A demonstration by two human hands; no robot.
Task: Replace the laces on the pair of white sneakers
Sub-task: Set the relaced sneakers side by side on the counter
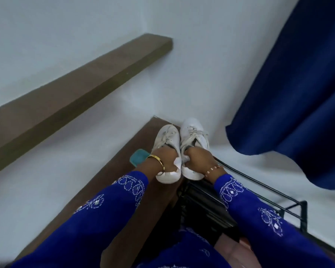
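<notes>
White walls w/ a brown worktop (124, 182) below. Left hand (162, 157) grips left sneaker (165, 140) at the collar, right hand (198, 157) grips right sneaker (193, 132) the same way, both held side by side above worktop edge. Probably light, soft uppers; old laces (194, 132) thin, floppy, best pinched near the tips.

White sneakers (182, 144) smooth, scuffed leather-look; brown wood-grain desk (143, 200) matt; black metal rack (259, 192); blue cloth curtain (298, 93).

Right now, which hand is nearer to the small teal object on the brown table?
Left. The left hand, gripping the left sneaker, sits right beside the teal object. The right hand holds the right sneaker, beyond both shoes.
</notes>
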